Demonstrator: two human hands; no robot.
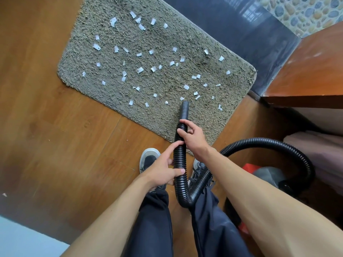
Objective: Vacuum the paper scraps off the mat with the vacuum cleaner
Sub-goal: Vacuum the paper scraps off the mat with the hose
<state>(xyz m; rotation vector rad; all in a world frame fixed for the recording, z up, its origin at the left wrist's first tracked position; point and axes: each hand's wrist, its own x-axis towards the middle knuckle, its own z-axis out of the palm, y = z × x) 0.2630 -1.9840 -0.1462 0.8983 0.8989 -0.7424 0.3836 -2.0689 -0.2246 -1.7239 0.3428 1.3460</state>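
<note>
A brown wooden floor (pixel 46 127) fills the left of the frame, with one stray white scrap (pixel 4 194) lying on it at the lower left edge. On the floor, from the upper left to the centre, lies one grey-green shaggy mat (pixel 163 34) with rounded corners, set at a slant. Several dozen small white paper scraps (pixel 140 69), too many to count surely, are scattered over most of its pile. Below the centre the left hand (pixel 163 171) holds the ribbed black hose (pixel 180 156), its thumb across the top and its fingers curled round from the left. The hose's smooth black nozzle (pixel 184 110) rests on the mat's near edge, its mouth just beside a few scraps. Just above the left hand, the right hand (pixel 193 140) grips the hose from the right, with two fingers wrapped over the ribs. Two shoes show under the hands, one on the left (pixel 148 158) and one on the right (pixel 199 166). From the hands the hose loops down, then arcs right to the red and grey vacuum cleaner (pixel 267 173) at the lower right. A wooden table (pixel 306 71) fills the upper right.
</note>
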